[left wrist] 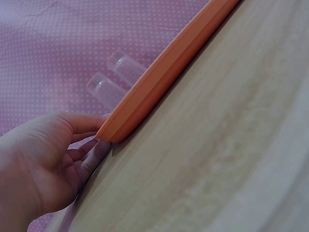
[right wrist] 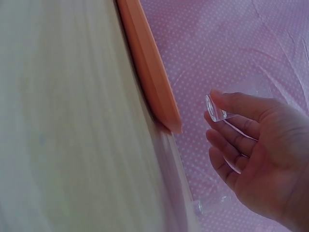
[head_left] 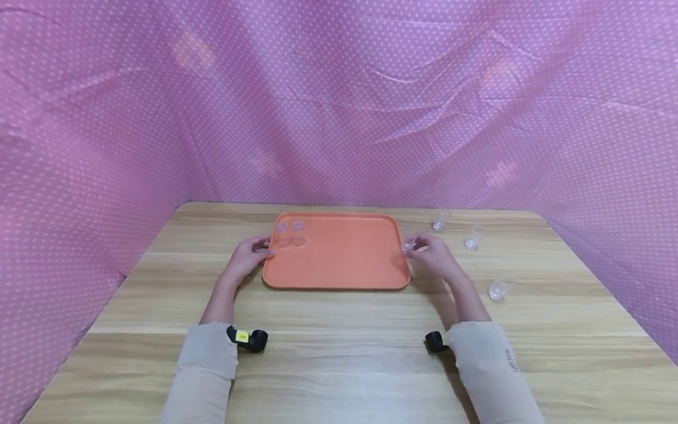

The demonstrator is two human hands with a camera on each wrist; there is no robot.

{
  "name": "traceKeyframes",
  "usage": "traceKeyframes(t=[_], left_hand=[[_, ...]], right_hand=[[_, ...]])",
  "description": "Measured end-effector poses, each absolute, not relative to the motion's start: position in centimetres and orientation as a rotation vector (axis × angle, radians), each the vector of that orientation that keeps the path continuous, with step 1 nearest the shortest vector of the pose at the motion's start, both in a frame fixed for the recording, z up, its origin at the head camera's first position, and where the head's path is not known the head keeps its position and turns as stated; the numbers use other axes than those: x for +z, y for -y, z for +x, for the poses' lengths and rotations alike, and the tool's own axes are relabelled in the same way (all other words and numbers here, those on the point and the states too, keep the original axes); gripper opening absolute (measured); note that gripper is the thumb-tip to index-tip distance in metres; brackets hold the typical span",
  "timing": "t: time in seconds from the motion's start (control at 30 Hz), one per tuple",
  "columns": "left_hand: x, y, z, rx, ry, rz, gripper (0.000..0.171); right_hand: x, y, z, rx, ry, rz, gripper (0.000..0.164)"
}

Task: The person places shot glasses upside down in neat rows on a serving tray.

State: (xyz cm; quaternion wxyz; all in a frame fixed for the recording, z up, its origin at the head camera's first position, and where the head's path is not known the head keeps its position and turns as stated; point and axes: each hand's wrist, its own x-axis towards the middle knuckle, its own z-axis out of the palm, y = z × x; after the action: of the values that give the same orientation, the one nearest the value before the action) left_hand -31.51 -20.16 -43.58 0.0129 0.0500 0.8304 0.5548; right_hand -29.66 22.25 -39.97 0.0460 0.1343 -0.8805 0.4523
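An orange tray (head_left: 344, 253) lies on the wooden table. My left hand (head_left: 249, 256) pinches its left edge, thumb at the rim and fingers beside and below, as the left wrist view shows. Near the tray's far left corner, two small clear glasses (left wrist: 108, 92) stand side by side, thick bases up. My right hand (head_left: 431, 256) holds another clear glass (right wrist: 217, 108) between thumb and fingertips, its thick base downward, close by the tray's right edge. The other fingers of that hand curl loosely below it.
To the right of the tray, three clear glasses stand on the table: one at the back (head_left: 439, 221), one in the middle (head_left: 473, 238) and one nearer the front (head_left: 499, 288). A pink dotted cloth (head_left: 339, 118) hangs behind the table and along its sides.
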Motion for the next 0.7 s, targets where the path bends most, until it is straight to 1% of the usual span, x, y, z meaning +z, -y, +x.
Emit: traceKeyframes(t=[0.3,0.53,0.7], left_hand=[[-43.5,20.2,-31.4,1.703,-2.597,0.131,0.050],[-43.5,20.3,-31.5,1.704,-2.594,0.130,0.051],[-43.5,20.2,-31.5,1.720,-2.590,0.130,0.050]], right_hand=[[-38.9,-19.6,-30.0,1.351,2.731,0.457,0.017],[-37.9,-17.3,-31.1,1.433,2.714,0.514,0.021],[-37.5,-15.9,-31.8,1.444,2.723,0.529,0.020]])
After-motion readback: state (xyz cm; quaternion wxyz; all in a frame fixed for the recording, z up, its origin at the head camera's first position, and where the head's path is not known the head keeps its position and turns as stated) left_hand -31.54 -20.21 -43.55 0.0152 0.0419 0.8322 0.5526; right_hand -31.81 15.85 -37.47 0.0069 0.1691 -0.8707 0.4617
